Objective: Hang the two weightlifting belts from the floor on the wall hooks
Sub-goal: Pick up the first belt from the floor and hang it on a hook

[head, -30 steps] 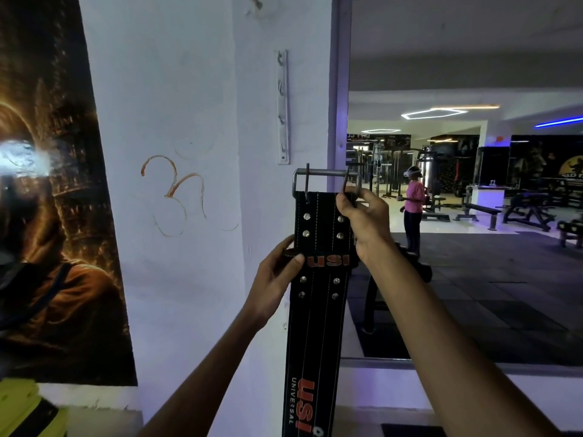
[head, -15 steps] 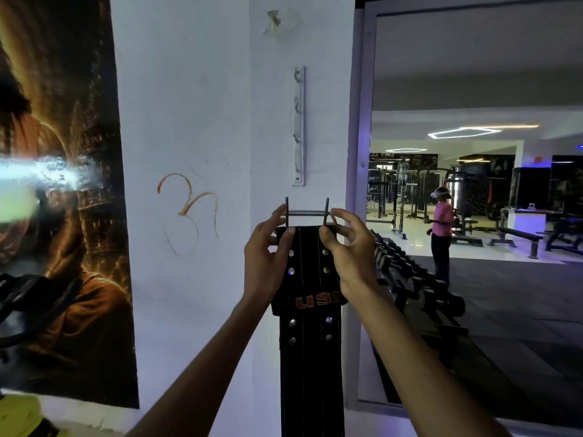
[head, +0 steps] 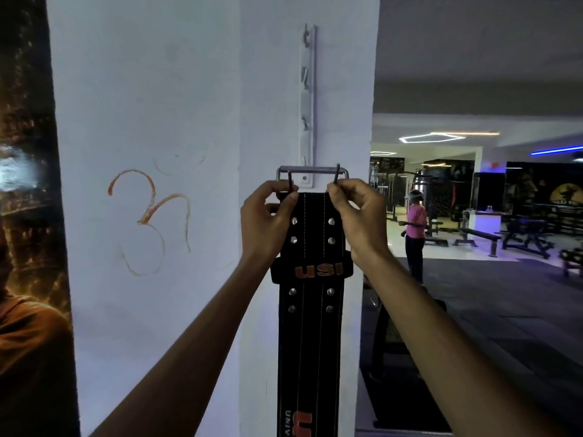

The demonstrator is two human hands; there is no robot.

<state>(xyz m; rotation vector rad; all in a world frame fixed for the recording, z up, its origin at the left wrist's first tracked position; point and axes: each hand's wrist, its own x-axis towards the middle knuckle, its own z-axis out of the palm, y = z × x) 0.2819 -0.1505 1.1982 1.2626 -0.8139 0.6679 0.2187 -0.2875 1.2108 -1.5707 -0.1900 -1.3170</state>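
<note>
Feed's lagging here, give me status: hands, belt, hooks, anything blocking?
Left hand and right hand both pinch belt top. Buckle raised at hook rail bottom end, not seen hooked. Hooks above bare, nothing blocking.

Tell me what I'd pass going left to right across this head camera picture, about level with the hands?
Dark poster → orange scribble on the white wall → left hand → black belt → right hand → person in a pink top → gym benches.

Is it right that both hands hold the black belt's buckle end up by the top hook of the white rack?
Not quite. In the head view both hands hold the belt with its buckle by the rack's bottom hook, not the top.
</note>
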